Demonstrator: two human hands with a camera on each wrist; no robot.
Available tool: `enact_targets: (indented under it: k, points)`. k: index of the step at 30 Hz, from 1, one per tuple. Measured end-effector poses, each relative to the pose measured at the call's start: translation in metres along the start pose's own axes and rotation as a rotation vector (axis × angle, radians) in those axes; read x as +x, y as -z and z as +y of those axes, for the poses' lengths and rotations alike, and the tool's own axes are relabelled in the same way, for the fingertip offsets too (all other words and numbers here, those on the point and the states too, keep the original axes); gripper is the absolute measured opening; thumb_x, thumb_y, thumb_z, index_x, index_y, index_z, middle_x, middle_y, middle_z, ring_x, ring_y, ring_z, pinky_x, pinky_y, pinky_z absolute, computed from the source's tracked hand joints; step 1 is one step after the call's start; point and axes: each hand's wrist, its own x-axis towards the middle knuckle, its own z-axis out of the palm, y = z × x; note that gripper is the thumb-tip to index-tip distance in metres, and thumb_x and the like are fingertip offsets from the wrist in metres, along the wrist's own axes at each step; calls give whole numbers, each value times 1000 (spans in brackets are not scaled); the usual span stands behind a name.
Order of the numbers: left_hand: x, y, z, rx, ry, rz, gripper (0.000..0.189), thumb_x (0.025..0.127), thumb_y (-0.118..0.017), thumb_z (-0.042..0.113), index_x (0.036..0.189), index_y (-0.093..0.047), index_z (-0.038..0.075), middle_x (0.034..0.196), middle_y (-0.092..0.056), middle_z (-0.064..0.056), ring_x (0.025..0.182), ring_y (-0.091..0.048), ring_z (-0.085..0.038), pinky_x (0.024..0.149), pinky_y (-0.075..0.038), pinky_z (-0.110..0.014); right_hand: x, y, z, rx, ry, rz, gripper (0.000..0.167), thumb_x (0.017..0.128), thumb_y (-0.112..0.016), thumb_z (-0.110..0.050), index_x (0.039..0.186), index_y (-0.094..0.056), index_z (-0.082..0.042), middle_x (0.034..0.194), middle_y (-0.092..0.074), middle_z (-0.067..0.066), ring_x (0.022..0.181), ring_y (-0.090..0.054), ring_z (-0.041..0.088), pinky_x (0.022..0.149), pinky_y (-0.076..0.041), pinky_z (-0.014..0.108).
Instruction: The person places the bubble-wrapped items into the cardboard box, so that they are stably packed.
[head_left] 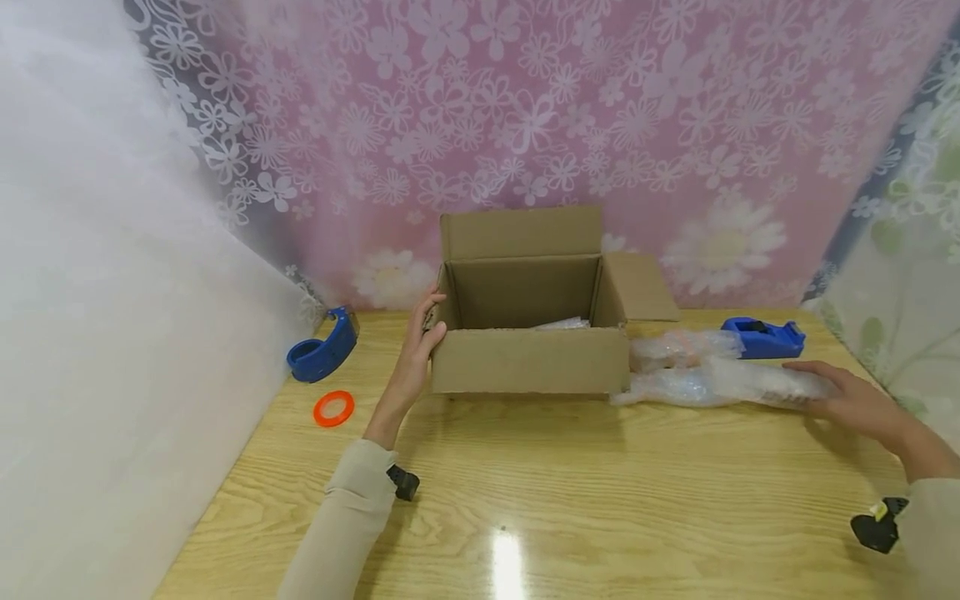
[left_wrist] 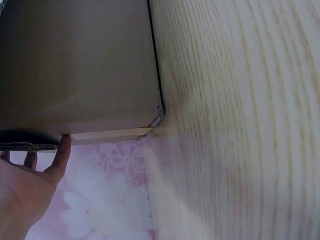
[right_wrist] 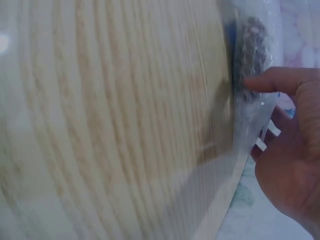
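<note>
An open cardboard box (head_left: 528, 362) stands at the table's back, its rear and right flaps spread outward. My left hand (head_left: 408, 362) grips its left side, thumb near the front corner. In the left wrist view the left hand's (left_wrist: 30, 185) fingers go behind the flap's edge. At the right, my right hand (head_left: 858, 404) holds a clear bubble-wrapped package (head_left: 765, 383) by its right end. The right wrist view shows a dark thing inside this package (right_wrist: 252, 45), its kind unclear. Wrapped plastic (head_left: 562, 323) shows inside the box, mostly hidden by the front wall.
Two more bubble-wrapped bundles, one behind (head_left: 675, 346) and one in front (head_left: 671, 388), lie right of the box. A blue tape dispenser (head_left: 772, 340) sits beyond them. Another blue dispenser (head_left: 324, 350) and an orange ring (head_left: 333, 408) lie left. A flowered curtain (head_left: 525, 125) hangs behind.
</note>
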Motion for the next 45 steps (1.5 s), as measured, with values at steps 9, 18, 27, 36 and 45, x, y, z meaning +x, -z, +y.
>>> enact_targets:
  k: [9,18,27,36,45]
  points:
    - [0,2,3,17,4,-1,49,112,-37,15,158,-28,-2,174,-6,-10,160,-5,-30,124,-9,-62,-6,-1,8,100,-83,-93,96,100,-70,-29,168,-3,-20,163,10,41,137,-2,76,89,-25,84]
    - [0,4,3,12,3,1,49,112,-36,12,159,-28,-2,174,-5,-10,160,-5,-30,124,-9,-63,-9,-5,11,158,-67,-87,92,100,-71,-28,169,-10,-23,165,7,39,139,-3,75,91,-25,84]
    - [-4,2,3,2,12,9,49,112,-38,13,158,-29,-1,175,-6,-10,159,-5,-29,124,-9,-62,-11,-9,18,128,-66,-52,89,100,-71,-31,169,-15,-22,163,-1,43,138,-5,74,92,-22,84]
    - [-1,0,2,18,-1,10,49,112,-38,16,158,-30,1,174,-8,-11,160,-5,-28,124,-9,-63,-14,-9,19,165,-50,-21,84,100,-72,-27,167,-22,-18,165,3,39,141,2,72,93,-14,89]
    - [1,1,-1,23,-2,-3,49,113,-37,15,159,-29,2,174,-5,-10,160,-4,-26,125,-8,-61,-25,-5,17,219,-95,9,85,104,-66,-35,168,-10,-36,173,18,9,143,6,70,91,-24,85]
